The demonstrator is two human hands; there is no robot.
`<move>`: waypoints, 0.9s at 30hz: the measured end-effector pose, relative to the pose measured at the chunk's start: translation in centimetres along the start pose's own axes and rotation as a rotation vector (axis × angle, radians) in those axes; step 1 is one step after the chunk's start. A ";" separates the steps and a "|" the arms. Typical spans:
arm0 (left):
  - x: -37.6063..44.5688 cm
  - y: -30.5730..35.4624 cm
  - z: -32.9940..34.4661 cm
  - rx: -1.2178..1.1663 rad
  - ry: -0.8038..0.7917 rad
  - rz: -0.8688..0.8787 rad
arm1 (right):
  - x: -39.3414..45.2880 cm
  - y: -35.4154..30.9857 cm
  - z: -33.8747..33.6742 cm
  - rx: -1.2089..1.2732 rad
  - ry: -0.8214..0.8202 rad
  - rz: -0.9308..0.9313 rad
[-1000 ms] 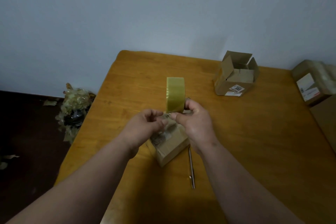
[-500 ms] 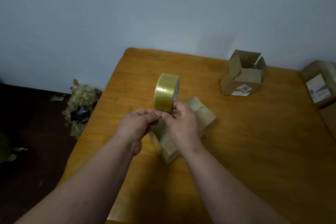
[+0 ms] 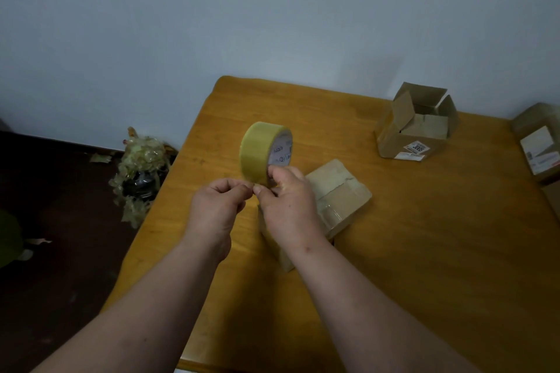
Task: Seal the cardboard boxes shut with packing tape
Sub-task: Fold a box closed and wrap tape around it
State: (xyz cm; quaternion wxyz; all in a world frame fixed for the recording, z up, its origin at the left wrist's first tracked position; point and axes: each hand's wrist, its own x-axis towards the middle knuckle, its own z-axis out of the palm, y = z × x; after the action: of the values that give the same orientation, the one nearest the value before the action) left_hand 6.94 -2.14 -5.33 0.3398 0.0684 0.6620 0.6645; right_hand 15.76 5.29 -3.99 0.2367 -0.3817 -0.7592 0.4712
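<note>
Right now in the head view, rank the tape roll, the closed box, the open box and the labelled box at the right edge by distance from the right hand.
1. tape roll, held in right hand
2. closed box, just beneath
3. open box, far right
4. labelled box, right edge

A wooden tabletop (image 3: pixel 424 266) in a warm orange-brown fills the right and lower parts of the view, its far edge meeting a plain pale blue-grey wall (image 3: pixel 242 24). To the left lies a dark floor (image 3: pixel 60 221). On it, near the tabletop's far left corner, sits a heap of crumpled clear plastic (image 3: pixel 139 169) around something dark. A few scraps (image 3: pixel 36 242) lie scattered farther left.
</note>
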 end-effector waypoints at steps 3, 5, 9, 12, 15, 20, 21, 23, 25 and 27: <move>0.2 -0.5 -0.4 -0.067 0.004 -0.040 | 0.1 -0.6 0.0 -0.116 -0.079 -0.062; 0.8 -0.7 -0.7 -0.153 0.017 -0.090 | -0.1 -0.7 -0.2 -0.212 -0.154 -0.126; 3.0 -0.7 -2.2 -0.182 0.054 -0.097 | -0.5 0.9 -1.0 -0.234 -0.239 -0.067; 4.2 -2.0 -3.6 -0.089 0.029 -0.122 | -0.6 2.4 -1.8 -0.127 -0.168 0.052; 4.8 -4.9 -4.3 0.007 0.011 -0.208 | 0.0 3.6 -2.5 -0.092 -0.102 0.112; 5.3 -10.6 -5.5 0.182 0.144 -0.356 | 0.4 4.6 -3.0 -0.084 -0.035 0.118; 5.2 -11.5 -5.8 0.212 0.164 -0.386 | 0.5 4.7 -3.2 -0.094 -0.022 0.110; 4.7 -13.0 -6.3 0.275 0.175 -0.419 | 0.6 5.1 -3.7 -0.116 0.018 0.084; 4.0 -13.5 -6.5 0.373 0.167 -0.430 | 0.7 5.5 -4.2 -0.152 0.073 0.055; 3.6 -13.2 -6.4 0.629 0.147 -0.376 | 0.8 5.8 -4.7 -0.210 0.117 0.034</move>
State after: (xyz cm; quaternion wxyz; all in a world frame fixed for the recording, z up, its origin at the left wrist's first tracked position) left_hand 5.50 -6.94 -19.55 0.3700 -0.0012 0.8574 0.3579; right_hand 20.75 10.04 -7.10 0.2311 -0.4441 -0.7826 0.3701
